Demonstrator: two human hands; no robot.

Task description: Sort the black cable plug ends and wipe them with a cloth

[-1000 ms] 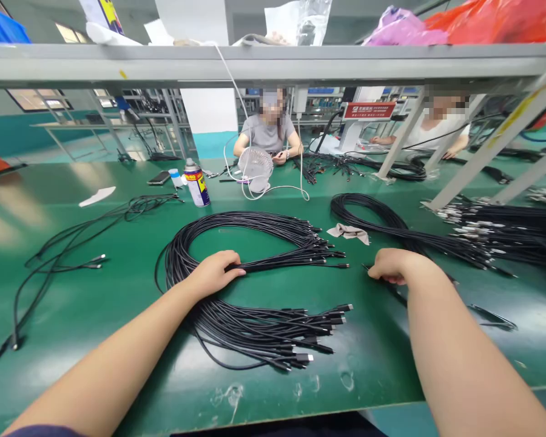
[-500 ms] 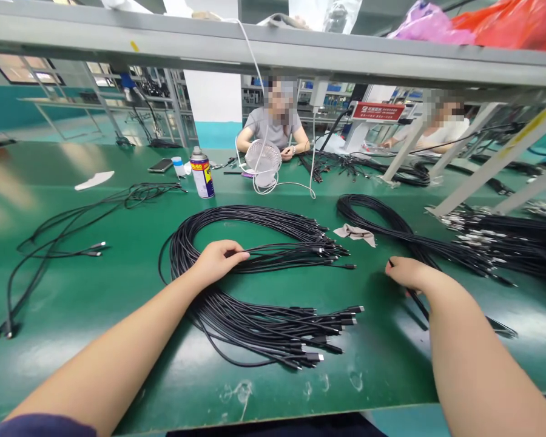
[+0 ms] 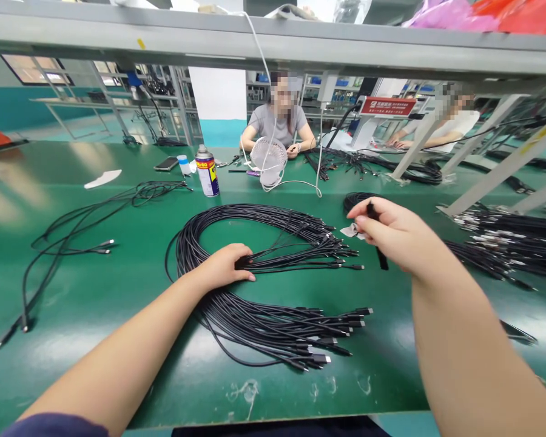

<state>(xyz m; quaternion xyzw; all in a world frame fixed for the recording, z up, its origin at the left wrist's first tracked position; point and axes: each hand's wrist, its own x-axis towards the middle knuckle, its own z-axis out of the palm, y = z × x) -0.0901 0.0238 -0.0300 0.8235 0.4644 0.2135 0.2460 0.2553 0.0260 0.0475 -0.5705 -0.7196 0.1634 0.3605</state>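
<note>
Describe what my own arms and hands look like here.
Your left hand and right hand are bare: no gloves or watch show. A dark navy sleeve edges the left arm at the bottom of the picture; no sleeve shows on the right arm.

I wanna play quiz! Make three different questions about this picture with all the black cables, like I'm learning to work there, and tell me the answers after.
1. True or false: the spray can is lying on its side.

2. What is the right hand holding?
A) the phone
B) a black strip
C) the white fan

3. Fill in the missing word: the left hand is gripping some of the looped black ____.

Key:
1. False; it stands upright on the green table.
2. B.
3. cables.
</note>
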